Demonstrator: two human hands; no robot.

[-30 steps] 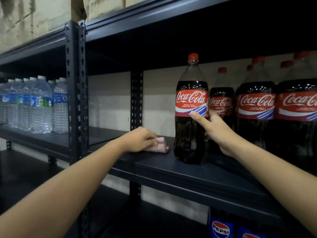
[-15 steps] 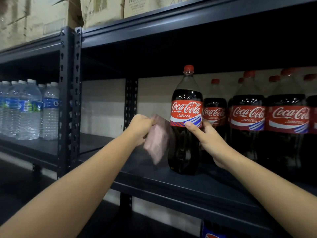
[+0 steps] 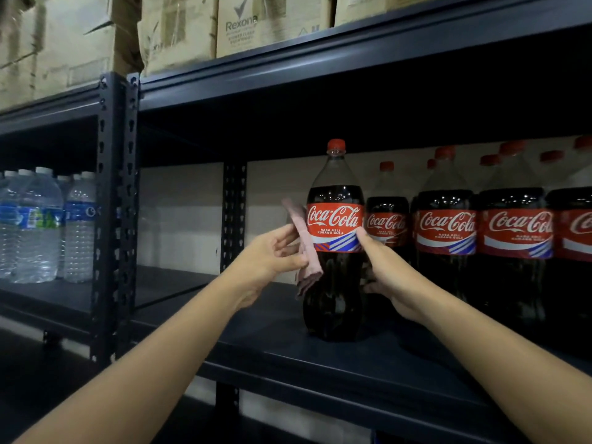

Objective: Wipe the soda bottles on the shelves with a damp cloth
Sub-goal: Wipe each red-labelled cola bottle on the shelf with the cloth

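Cloth raised by left hand against bottle, right hand opposite

Bare dark metal shelf board left of the upright red-labelled cola bottle: open room w/ nothing standing there. Right side blocked by row of red-capped cola bottles, packed close. Perforated dark steel upright post bounds the bay on left; upper shelf beam limits headroom above caps.

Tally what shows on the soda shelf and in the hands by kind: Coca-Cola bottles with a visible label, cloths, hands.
Coca-Cola bottles with a visible label: 5 (more caps behind, not counted)
Pink cloth: 1
Hands: 2, the left hand pinching the cloth, the right hand gripping the front bottle
Total: 8
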